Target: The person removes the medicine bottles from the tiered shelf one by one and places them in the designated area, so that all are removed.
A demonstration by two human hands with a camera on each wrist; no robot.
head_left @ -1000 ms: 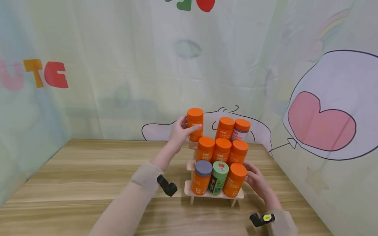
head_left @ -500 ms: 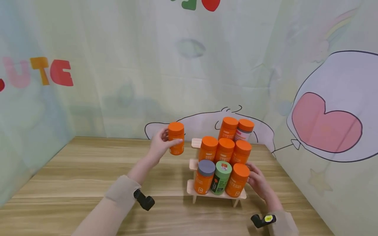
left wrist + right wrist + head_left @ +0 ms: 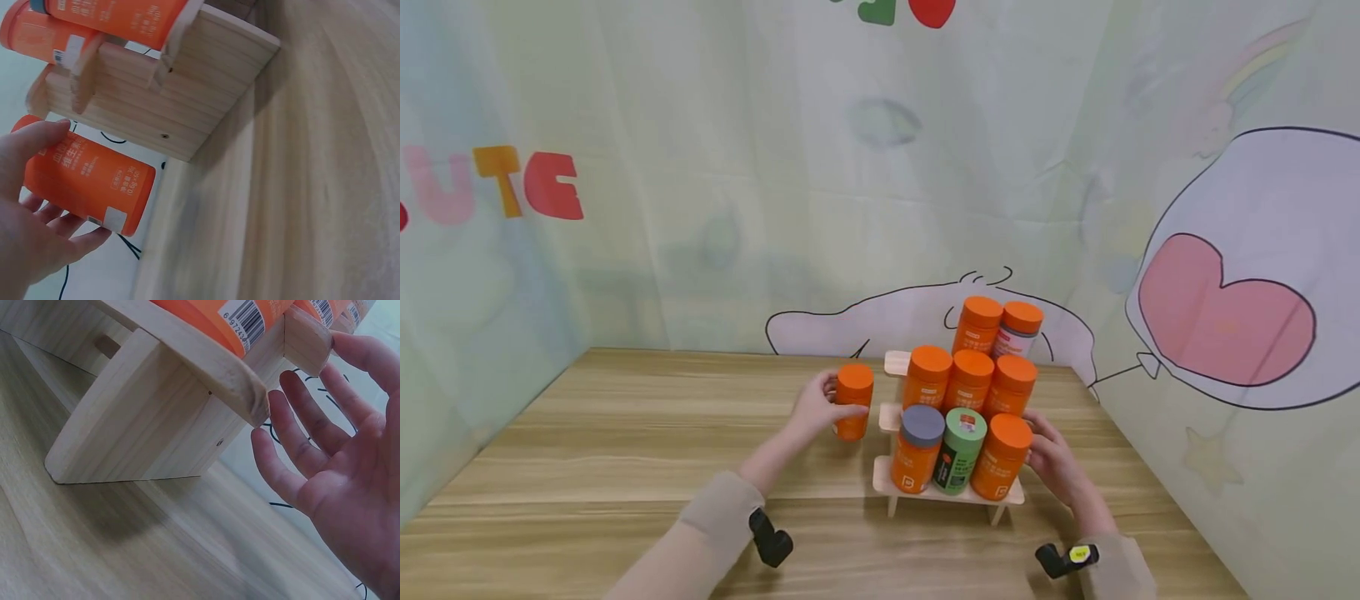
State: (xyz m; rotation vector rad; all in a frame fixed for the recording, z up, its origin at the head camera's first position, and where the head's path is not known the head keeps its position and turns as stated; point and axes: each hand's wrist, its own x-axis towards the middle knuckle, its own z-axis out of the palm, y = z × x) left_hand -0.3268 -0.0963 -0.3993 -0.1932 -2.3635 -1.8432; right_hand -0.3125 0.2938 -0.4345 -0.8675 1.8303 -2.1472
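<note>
My left hand (image 3: pixel 812 410) grips an orange jar (image 3: pixel 853 390) with an orange lid, thumb across the front and fingers behind. It holds the jar upright, low over the table, left of a three-tier wooden rack (image 3: pixel 884 477). In the left wrist view, the jar (image 3: pixel 90 181) shows white print beside the rack's side panel (image 3: pixel 150 100). My right hand (image 3: pixel 1054 462) is at the rack's right side. Its fingers are loosely extended in the right wrist view, with fingertips (image 3: pixel 259 437) right at the shelf ends.
The rack's front tier bears a grey-lidded jar (image 3: pixel 917 450), a green jar (image 3: pixel 958 454) and an orange jar (image 3: pixel 1000 458). Three orange jars fill the middle tier. On top stand an orange jar (image 3: pixel 977 327) and a white-labelled jar (image 3: pixel 1017 333). A printed curtain (image 3: pixel 737 167) hangs behind the table (image 3: pixel 625 450).
My left hand has taken the orange jar off the top tier's left end, carried it leftward and lowered it beside the rack. My right hand has stayed at the rack's right side.
</note>
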